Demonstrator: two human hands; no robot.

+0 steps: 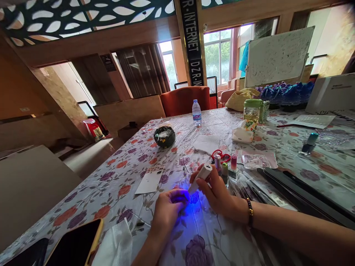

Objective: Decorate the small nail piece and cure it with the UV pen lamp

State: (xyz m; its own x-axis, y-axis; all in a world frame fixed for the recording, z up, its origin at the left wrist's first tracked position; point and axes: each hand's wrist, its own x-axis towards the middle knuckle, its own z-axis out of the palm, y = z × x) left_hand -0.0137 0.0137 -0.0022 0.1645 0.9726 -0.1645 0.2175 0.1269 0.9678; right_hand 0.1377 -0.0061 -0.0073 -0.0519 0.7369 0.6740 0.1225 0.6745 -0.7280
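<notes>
One flower-patterned table [112,192] carries a black basket [164,137]. Far to the basket's right and behind it stands one whiteboard [279,55]; one red chair [185,99] is behind it, slightly right. Two hands are nearer the camera than the basket. The right hand [217,195] has its fingers bent closed around one white lamp [202,178], which is in front of the basket and to its right. The left hand [167,207], almost straight in front of the basket, has its fingers curled in under blue light; whether they hold anything I cannot tell. Two phones [76,244] lie well in front and left of the basket. To its right are one water bottle [196,113], one green-lidded jar [252,111], one pair of red-handled scissors [221,156], and four small bottles [233,163]: three grouped, one farther right.
</notes>
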